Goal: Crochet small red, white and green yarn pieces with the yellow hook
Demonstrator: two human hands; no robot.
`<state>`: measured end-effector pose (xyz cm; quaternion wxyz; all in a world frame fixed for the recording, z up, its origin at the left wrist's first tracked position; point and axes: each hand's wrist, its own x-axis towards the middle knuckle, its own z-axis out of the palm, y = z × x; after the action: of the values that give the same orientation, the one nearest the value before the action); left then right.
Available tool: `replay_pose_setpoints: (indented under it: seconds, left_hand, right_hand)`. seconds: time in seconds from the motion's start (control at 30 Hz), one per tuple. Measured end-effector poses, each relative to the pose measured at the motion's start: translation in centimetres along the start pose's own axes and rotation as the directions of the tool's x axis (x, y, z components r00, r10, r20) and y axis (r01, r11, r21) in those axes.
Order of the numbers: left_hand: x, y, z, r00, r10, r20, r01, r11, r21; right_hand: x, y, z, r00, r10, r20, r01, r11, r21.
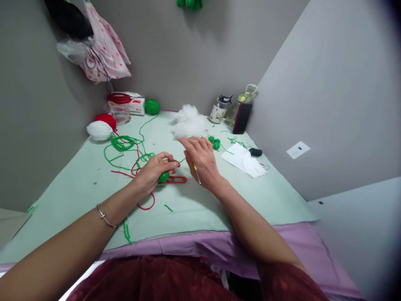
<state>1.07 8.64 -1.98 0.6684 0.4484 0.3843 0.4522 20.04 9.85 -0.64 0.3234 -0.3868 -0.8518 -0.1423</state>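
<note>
My left hand [156, 169] is closed round a small green crocheted piece [163, 177], which shows below its fingers. A short green strand [182, 160] runs from its fingertips toward my right hand [202, 161]. That hand is raised just to the right, with a yellow-and-silver crochet hook [197, 174] held against the palm; its fingers point up and left. Under the left hand, a red flat tool with a slot [177, 179] lies on the pale green cloth. Loose green yarn [123, 143] and a red strand [146, 208] lie around the left hand.
White stuffing [189, 121] sits at the back centre. Behind the right hand are green balls [214, 143], white paper [242, 160], a pen cup [218, 110], a bottle [245, 97] and a phone [242, 118]. White [99, 131], red [106, 120] and green yarn balls [152, 107] stand back left.
</note>
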Motion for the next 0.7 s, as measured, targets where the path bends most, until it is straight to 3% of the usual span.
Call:
replay_pose_setpoints:
  seconds: [0.1, 0.17, 0.23, 0.27, 0.37, 0.4, 0.47, 0.57, 0.7]
  left_hand:
    - [-0.2, -0.1, -0.5, 0.999, 0.034, -0.008, -0.034, 0.997, 0.068]
    - [-0.3, -0.2, -0.8, 0.998, 0.064, -0.013, -0.062, 0.992, 0.111]
    - [-0.5, -0.4, -0.9, 0.995, 0.098, -0.02, -0.094, 0.984, 0.153]
    - [-0.5, -0.5, -1.0, 0.993, 0.117, -0.022, -0.111, 0.978, 0.175]
    - [-0.6, -0.6, -0.9, 0.984, 0.175, -0.023, -0.165, 0.957, 0.237]
    - [-0.6, -0.6, -1.0, 0.98, 0.195, -0.023, -0.183, 0.949, 0.256]
    - [-0.5, -0.6, -1.1, 0.972, 0.232, -0.026, -0.214, 0.931, 0.296]
    - [-0.5, -0.4, -1.5, 0.967, 0.256, -0.015, -0.232, 0.897, 0.376]
    - [-0.6, -0.2, -1.4, 0.966, 0.249, 0.068, -0.252, 0.849, 0.464]
  right_hand:
    - [0.1, 2.7, -0.4, 0.982, 0.184, -0.045, -0.186, 0.982, -0.042]
    - [0.0, 4.5, -0.8, 0.92, 0.373, -0.121, -0.379, 0.925, -0.032]
    - [0.0, 5.2, -1.0, 0.835, 0.535, -0.123, -0.519, 0.843, 0.144]
    - [0.1, 5.0, -1.0, 0.817, 0.574, -0.058, -0.537, 0.792, 0.289]
    - [0.1, 2.5, -0.6, 0.824, 0.482, 0.297, -0.55, 0.555, 0.624]
    - [0.1, 1.4, -0.5, 0.823, 0.396, 0.408, -0.564, 0.486, 0.667]
    - [0.2, -0.3, -0.5, 0.775, 0.222, 0.591, -0.627, 0.388, 0.676]
    - [0.2, -1.0, -0.9, 0.717, 0.13, 0.685, -0.682, 0.337, 0.649]
    - [0.2, -0.4, -1.2, 0.683, 0.184, 0.707, -0.727, 0.269, 0.632]
